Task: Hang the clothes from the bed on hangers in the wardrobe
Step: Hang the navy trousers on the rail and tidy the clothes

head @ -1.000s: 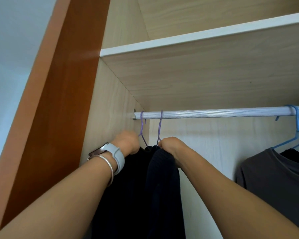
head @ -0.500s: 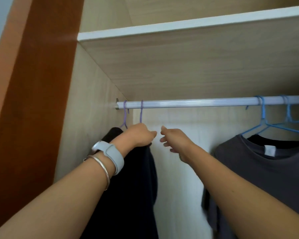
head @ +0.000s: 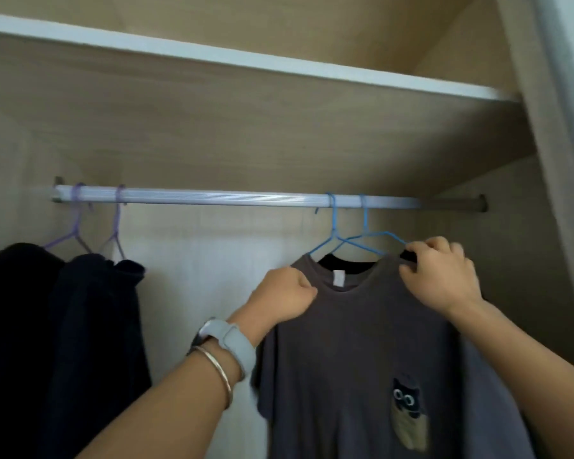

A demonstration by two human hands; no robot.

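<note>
A grey T-shirt (head: 362, 342) with a small cat print hangs on a blue hanger (head: 335, 236) from the white wardrobe rail (head: 212, 197). My left hand (head: 284, 294) grips the shirt's left shoulder. My right hand (head: 439, 276) pinches the shirt's right shoulder by the collar, over the hanger arm. A second blue hanger (head: 367, 226) with a black garment sits just behind. At the left end of the rail, two dark garments (head: 80, 326) hang on purple hangers (head: 77, 226).
A wooden shelf (head: 246, 66) with a white edge runs just above the rail. The wardrobe's right side panel (head: 557, 160) stands close to my right hand. Bare rail lies between the purple and blue hangers.
Both hands left the dark garments at the rail's left end and moved right to the grey T-shirt, which they now hold. The view swung right with them.
</note>
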